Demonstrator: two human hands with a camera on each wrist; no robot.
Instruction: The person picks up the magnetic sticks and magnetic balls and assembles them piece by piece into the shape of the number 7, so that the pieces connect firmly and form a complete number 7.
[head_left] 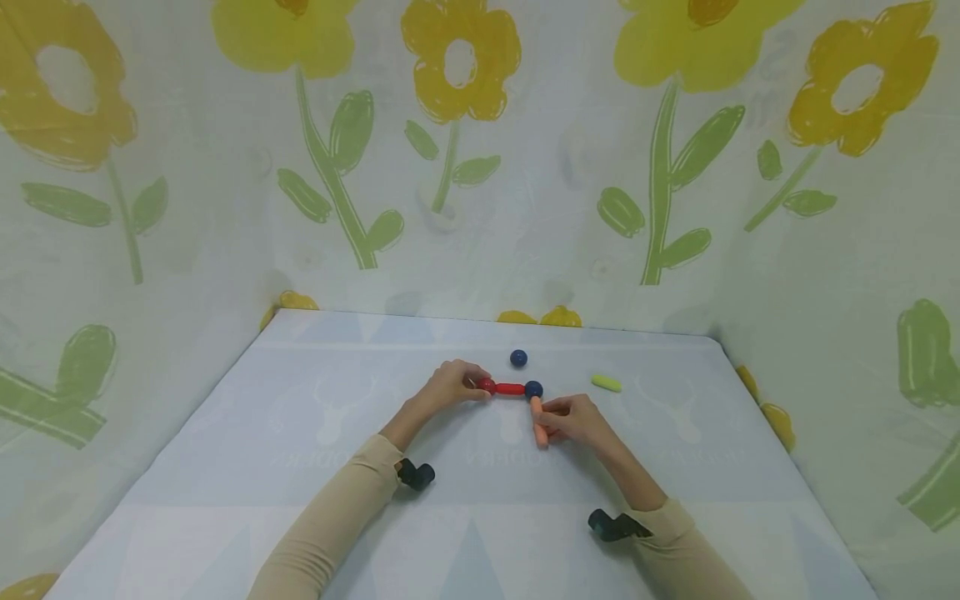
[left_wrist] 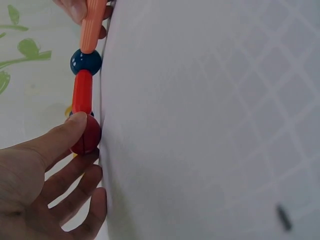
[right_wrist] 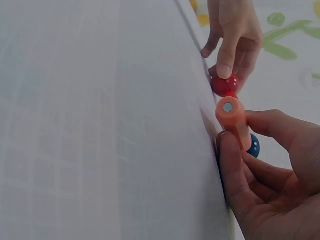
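My left hand (head_left: 453, 383) pinches a red ball (left_wrist: 89, 136) between thumb and fingers. From that ball a red rod (head_left: 510, 389) runs right to a dark blue ball (head_left: 533, 389), touching it end-on. In my right hand (head_left: 577, 419) is an orange rod (head_left: 539, 423), pinched by thumb and fingers. Its far end meets the same blue ball, as the left wrist view shows, and the rod slants toward the person. In the right wrist view a round silvery disc (right_wrist: 228, 107) shows in the orange rod's near end.
A second dark blue ball (head_left: 518, 358) lies just behind the joined pieces. To the right, a yellow-green rod (head_left: 606, 383) lies on the pale-clothed table (head_left: 360, 375). Flower-patterned fabric (head_left: 517, 250) hangs behind and at both sides.
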